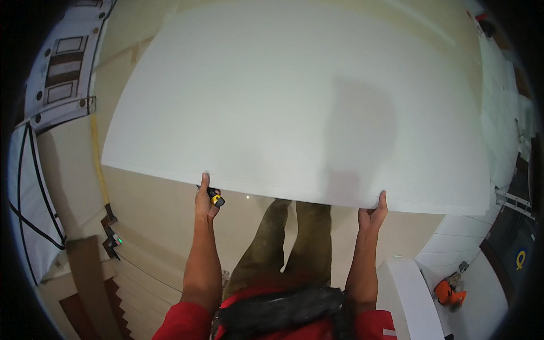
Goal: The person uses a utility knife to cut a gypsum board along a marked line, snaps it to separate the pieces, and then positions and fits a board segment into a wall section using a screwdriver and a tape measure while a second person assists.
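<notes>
White sheet (pixel 243 102), broad and flat, takes up the middle of the view, its near edge running just ahead of the person's legs, and both hands are on it! Left hand (pixel 204 198) has that near edge pinched, thumb pressed on top, fingers curled beneath, and look, a black-and-yellow tool (pixel 216 198) sits in the same grip, its exact kind hard to tell. Over to the right hand (pixel 372 214): same edge, nearer the sheet's right corner, thumb up on the surface, fingers tucked mostly out of sight below. Arms well apart, red sleeves (pixel 184 320) at the bottom, olive-brown trousers (pixel 309 238) between them. A soft grey shadow (pixel 362 130) falls across the sheet's right half. Out left, a yellow strip (pixel 100 170) runs beside the sheet's corner; low on the right, something orange (pixel 446 292), too small to make out.
</notes>
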The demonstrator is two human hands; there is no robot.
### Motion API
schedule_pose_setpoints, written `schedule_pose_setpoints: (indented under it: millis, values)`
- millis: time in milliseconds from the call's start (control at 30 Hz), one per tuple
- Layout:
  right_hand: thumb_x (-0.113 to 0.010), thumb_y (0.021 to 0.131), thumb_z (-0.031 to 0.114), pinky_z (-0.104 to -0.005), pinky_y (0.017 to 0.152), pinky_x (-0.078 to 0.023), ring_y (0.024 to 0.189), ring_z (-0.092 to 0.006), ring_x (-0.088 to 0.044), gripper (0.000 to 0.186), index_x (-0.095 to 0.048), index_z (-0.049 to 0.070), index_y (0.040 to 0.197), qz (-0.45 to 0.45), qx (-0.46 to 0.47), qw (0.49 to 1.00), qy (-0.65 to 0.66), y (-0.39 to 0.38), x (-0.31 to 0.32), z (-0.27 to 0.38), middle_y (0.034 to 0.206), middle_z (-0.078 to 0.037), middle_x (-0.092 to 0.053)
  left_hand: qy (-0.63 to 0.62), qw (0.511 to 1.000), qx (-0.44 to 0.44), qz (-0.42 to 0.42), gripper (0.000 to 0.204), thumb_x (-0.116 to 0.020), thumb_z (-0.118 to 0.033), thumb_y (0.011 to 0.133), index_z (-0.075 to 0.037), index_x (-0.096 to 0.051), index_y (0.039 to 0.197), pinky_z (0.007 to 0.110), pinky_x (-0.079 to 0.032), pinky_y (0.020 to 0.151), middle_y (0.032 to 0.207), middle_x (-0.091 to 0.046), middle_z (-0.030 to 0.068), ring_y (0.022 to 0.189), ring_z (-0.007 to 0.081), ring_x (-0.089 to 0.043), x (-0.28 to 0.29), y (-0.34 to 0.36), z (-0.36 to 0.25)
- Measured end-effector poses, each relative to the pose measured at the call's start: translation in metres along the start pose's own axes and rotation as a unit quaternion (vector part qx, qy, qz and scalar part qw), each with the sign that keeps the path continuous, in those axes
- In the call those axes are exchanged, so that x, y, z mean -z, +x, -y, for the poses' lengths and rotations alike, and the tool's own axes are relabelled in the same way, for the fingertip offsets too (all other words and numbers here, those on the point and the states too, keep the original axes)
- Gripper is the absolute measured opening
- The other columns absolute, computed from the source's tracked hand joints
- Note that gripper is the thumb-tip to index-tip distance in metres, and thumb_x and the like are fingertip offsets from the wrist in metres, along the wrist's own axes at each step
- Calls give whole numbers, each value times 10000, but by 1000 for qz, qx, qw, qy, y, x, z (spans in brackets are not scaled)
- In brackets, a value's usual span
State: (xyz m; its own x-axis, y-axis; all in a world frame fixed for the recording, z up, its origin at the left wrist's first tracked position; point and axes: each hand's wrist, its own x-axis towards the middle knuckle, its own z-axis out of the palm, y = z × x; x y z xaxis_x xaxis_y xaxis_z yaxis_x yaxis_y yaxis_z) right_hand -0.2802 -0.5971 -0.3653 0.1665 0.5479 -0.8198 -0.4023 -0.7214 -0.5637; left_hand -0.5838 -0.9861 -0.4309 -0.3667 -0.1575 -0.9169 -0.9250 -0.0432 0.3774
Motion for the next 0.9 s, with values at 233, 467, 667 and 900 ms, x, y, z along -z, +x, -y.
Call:
schedule_pose_setpoints:
  millis: [233, 467, 667, 900]
  values:
    - [-602, 1056, 286, -506, 1091, -512, 1290, -317, -569, 457, -523, -17, 1388, 33, -29, 999, 23, 78, 92, -119, 1389, -152, -587, 257, 955, 114, -97, 386, -833, -345, 894, -31, -733, 1096, 290, -491, 653, 982, -744, 54, 774, 130, -651, 221, -14, 118]
    - [-607, 1052, 255, -512, 1135, -467, 1318, -323, -540, 459, -511, -6, 1417, -7, -51, 997, 56, 189, 170, -201, 1415, -139, -564, 513, 776, 326, -166, 420, -862, -422, 815, -42, -736, 942, 357, -522, 624, 823, -722, 67, 696, 150, -665, 334, -161, 209]
    - [-623, 1041, 233, -510, 1134, -460, 1308, -330, -542, 461, -506, -4, 1419, 4, -63, 995, 78, 278, 221, -263, 1412, -141, -561, 524, 749, 371, -166, 413, -866, -400, 843, -25, -728, 948, 337, -542, 612, 807, -729, 67, 679, 156, -680, 331, -168, 256]
    - [-657, 1009, 215, -498, 1091, -491, 1261, -330, -565, 407, -560, 4, 1342, -36, -77, 994, 68, 335, 246, -295, 1346, -134, -593, 562, 717, 384, -149, 461, -876, -419, 824, -5, -714, 946, 305, -521, 588, 782, -711, 58, 643, 134, -648, 287, -158, 256]
